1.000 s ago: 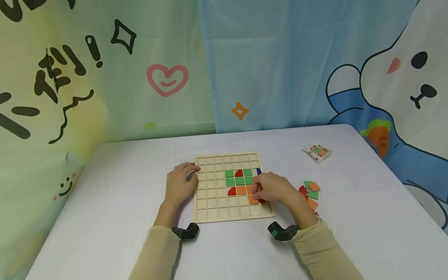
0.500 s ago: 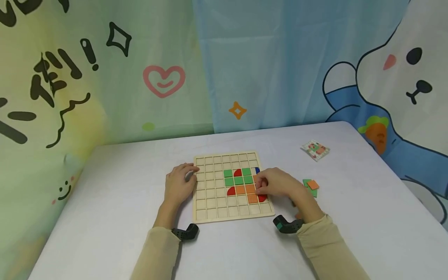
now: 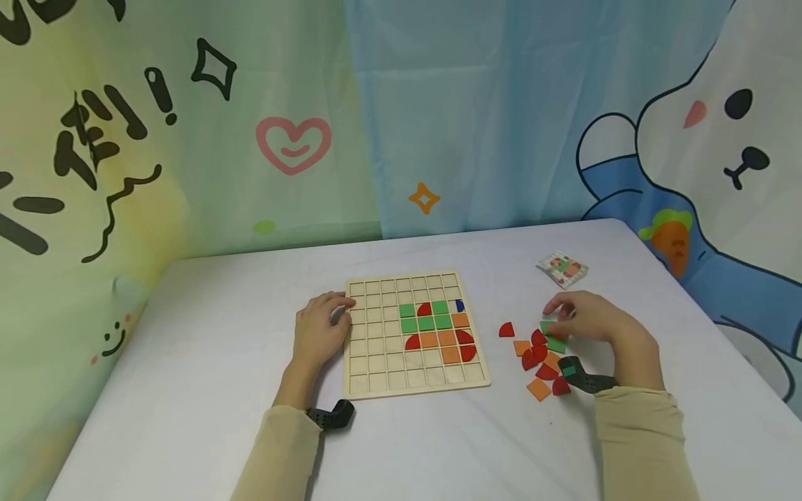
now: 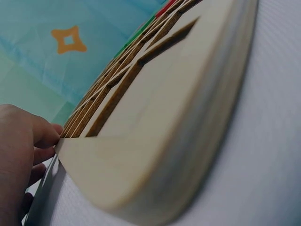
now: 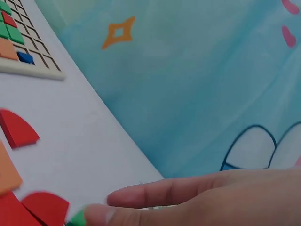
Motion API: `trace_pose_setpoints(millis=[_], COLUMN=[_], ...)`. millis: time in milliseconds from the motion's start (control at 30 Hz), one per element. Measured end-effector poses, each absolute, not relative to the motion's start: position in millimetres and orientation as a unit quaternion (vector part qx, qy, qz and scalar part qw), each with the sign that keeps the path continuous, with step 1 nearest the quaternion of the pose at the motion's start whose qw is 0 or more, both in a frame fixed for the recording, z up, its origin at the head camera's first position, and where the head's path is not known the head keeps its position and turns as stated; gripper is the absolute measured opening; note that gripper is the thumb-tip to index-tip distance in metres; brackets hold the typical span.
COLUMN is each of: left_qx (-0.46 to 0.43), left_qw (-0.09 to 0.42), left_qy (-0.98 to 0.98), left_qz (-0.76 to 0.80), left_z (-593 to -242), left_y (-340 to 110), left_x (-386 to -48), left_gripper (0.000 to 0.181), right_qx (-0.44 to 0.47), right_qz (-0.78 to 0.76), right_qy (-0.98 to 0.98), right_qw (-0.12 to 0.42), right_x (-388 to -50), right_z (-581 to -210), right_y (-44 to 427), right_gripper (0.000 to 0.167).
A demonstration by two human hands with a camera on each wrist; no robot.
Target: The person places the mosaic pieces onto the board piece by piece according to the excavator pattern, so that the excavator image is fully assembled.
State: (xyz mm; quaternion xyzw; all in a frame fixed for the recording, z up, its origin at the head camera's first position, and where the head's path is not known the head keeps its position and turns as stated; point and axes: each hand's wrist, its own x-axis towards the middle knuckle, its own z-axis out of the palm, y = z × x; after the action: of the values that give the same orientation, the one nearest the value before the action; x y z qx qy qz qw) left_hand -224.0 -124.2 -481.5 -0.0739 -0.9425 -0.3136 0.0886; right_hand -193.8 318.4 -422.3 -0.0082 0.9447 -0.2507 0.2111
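My left hand (image 3: 321, 328) rests against the left edge of a wooden grid board (image 3: 378, 379), its fingertips touching the rim. In the left wrist view, the fingers (image 4: 44, 134) meet the board's edge. Green squares (image 3: 408, 325), orange squares (image 3: 446, 338), red quarter-circles (image 3: 468, 353) and one blue half-round piece (image 3: 459, 305) sit in the grid's right half. My right hand (image 3: 592, 318) is over green square tiles (image 3: 556, 345) right of the board. Thumb and forefinger are apart, the thumb (image 5: 106, 214) at a green tile. The hand hides part of these tiles.
Loose red quarter-circles (image 3: 529, 359) and orange squares (image 3: 539, 389) lie between the board and my right wrist, some overlapping. A small stack of pattern cards (image 3: 563, 269) lies behind my right hand. A printed curtain (image 3: 489, 139) hangs behind the white table (image 3: 238, 362).
My right hand has left the board and moved right to the loose tiles. A red quarter-circle now shows in the right column where that hand was. My left hand has stayed at the board's edge.
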Motion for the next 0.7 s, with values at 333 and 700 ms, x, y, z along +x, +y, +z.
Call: trace_pose_setpoints(millis=[333, 700], left_qx=[-0.074, -0.076], left_qw=[0.091, 0.094], left_qy=[-0.943, -0.942], left_qz=[-0.311, -0.313], left_z=[-484, -483], left_y=[-123, -124], left_x=[-225, -225], left_gripper=[0.026, 0.026], right_qx=[0.001, 0.012], right_qz=[-0.259, -0.263], right_qy=[0.934, 0.934], right_qw=[0.248, 0.242], right_x=[-193, -194], right_z=[-435, -434], right_y=[336, 336], right_gripper=[0.046, 0.044])
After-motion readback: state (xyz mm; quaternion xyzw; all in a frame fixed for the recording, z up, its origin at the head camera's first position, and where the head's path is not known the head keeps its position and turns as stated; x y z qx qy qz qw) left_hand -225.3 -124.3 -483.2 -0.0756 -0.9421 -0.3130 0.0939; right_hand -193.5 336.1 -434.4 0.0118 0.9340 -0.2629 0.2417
